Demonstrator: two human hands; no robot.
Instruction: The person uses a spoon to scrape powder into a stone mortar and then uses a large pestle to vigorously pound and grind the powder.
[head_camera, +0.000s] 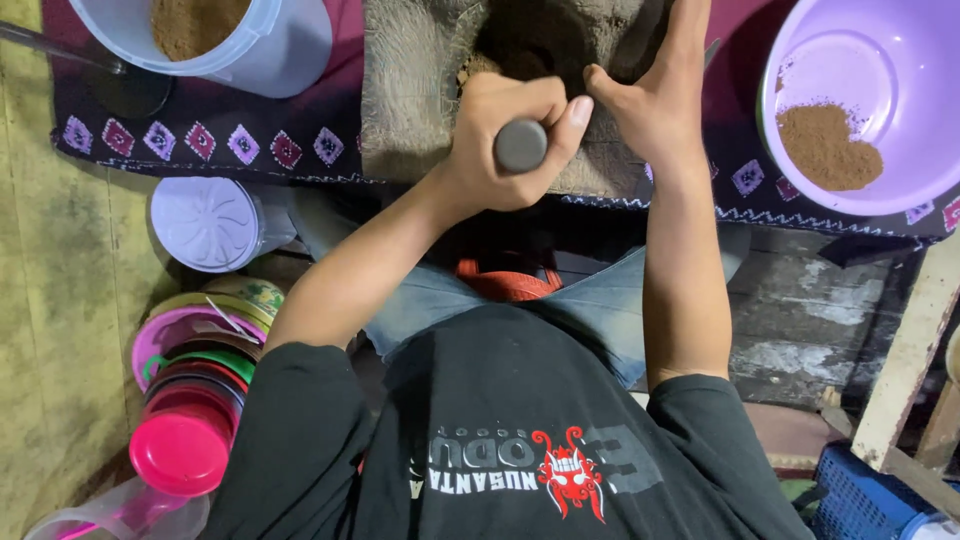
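My left hand (505, 135) is wrapped around the top of a dark grey stone pestle (521, 146) that points down into a grey stone mortar (410, 90). My right hand (655, 95) rests flat on the mortar's inner edge, fingers spread, thumb near the pestle. Brown ground material lies in the mortar's hollow, mostly hidden by my hands.
A purple bowl (890, 50) with brown powder sits at the right. A white bucket (270, 45) with brown powder stands at the upper left. A patterned dark cloth (200, 135) lies under them. White container (210, 222), stacked coloured lids (190, 400), blue crate (865, 495), wooden frame (910, 350).
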